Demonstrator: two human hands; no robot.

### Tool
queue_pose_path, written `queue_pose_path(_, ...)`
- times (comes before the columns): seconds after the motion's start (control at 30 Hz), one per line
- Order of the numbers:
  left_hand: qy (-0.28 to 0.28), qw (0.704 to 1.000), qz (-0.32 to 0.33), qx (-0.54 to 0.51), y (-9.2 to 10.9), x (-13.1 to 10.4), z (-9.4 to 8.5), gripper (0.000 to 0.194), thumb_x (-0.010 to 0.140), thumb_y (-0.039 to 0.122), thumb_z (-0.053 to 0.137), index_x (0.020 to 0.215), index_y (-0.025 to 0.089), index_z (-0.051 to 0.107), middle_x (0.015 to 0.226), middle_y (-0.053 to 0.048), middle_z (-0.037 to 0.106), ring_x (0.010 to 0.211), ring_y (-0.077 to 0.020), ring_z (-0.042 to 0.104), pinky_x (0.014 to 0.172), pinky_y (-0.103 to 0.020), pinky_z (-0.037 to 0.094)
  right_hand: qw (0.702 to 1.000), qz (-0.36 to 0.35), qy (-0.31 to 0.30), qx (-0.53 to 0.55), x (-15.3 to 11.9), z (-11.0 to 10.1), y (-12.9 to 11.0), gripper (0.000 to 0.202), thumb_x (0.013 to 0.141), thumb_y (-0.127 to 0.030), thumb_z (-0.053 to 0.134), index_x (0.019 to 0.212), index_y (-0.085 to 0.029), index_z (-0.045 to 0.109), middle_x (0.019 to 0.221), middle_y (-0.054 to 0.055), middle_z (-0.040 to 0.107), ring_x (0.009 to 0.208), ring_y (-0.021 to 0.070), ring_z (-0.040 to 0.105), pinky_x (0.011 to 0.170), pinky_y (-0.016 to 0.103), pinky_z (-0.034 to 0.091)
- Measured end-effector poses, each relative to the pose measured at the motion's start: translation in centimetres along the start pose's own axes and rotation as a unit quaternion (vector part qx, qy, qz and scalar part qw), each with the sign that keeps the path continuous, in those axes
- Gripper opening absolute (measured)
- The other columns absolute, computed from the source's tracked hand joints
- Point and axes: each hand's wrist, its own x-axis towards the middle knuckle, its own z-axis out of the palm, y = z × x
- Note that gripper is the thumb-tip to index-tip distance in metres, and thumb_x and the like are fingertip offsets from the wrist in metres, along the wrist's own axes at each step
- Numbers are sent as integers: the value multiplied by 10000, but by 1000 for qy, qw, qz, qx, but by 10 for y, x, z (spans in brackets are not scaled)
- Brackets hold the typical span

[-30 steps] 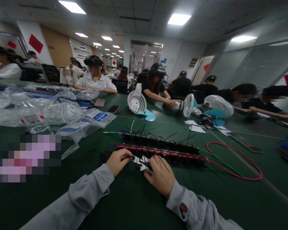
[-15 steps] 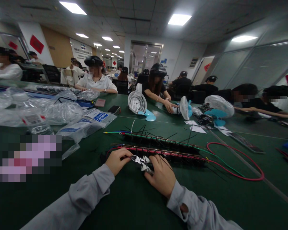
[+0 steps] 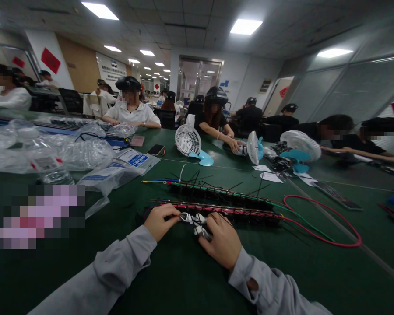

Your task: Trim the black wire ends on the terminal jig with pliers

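Two long black wire bundles lie across the green table, a rear one (image 3: 216, 191) with green wires and a front one (image 3: 230, 211) with red wires, both with thin black ties sticking out. At the near side of the front bundle, my left hand (image 3: 161, 221) pinches the end of a small white piece (image 3: 187, 218). My right hand (image 3: 223, 240) is curled round a white and grey part (image 3: 202, 232) just right of it. What exactly these white pieces are is too small to tell.
Clear plastic bags (image 3: 118, 168) and a bottle (image 3: 49, 162) lie at the left. Beyond the bundles are a phone (image 3: 155, 150), white fans (image 3: 188, 140) and papers (image 3: 269, 176). A red cable loop (image 3: 356, 227) curves at the right. A person's hand (image 3: 233, 144) holds a fan.
My right hand has shifted very slightly to the right, and the white part in it has tilted a little. My left hand has hardly moved.
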Motion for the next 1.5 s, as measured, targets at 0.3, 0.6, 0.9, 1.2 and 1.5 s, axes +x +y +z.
queue_pose_path(0.3, -20, 999, 7, -27, -2, 0, -1, 129, 771, 146, 589, 813, 173, 708, 833, -63, 698, 794, -182, 639, 769, -321, 516, 1000, -14, 4, -12, 0, 0, 1, 225, 683, -284, 550, 873, -188, 481, 938, 66, 519, 866, 203, 475, 778, 340, 372)
queue_pose_path(0.6, -22, 1000, 2, -18, 1, 1, -1, 140, 760, 111, 593, 811, 171, 708, 839, -61, 697, 798, -181, 642, 775, -315, 515, 1000, 7, -10, -9, -1, 1, -1, 204, 701, -302, 551, 855, -191, 478, 922, 61, 525, 852, 205, 480, 798, 348, 379)
queue_pose_path(0.9, -23, 1000, 9, -17, 0, 0, -2, 134, 758, 103, 603, 817, 167, 705, 845, -61, 693, 803, -181, 639, 779, -316, 513, 1000, 9, 1, -11, -1, 4, -1, 397, 694, -312, 559, 1050, -157, 478, 1020, 103, 542, 942, 240, 493, 874, 379, 372)
queue_pose_path(1.2, -16, 999, 25, -18, 0, 0, -1, 157, 747, 66, 589, 810, 158, 700, 837, -62, 696, 795, -179, 641, 761, -313, 517, 998, 46, -23, -34, 1, 1, -7, 344, 695, -333, 566, 987, -154, 531, 1016, 112, 563, 913, 234, 500, 846, 352, 369)
queue_pose_path(1.5, -16, 1000, 20, -12, 0, 0, 0, 153, 741, 63, 602, 810, 158, 701, 830, -59, 692, 788, -178, 640, 756, -308, 516, 998, 39, -13, -49, 1, 1, -5, 365, 689, -362, 567, 997, -167, 537, 1018, 98, 574, 926, 233, 506, 846, 344, 365)
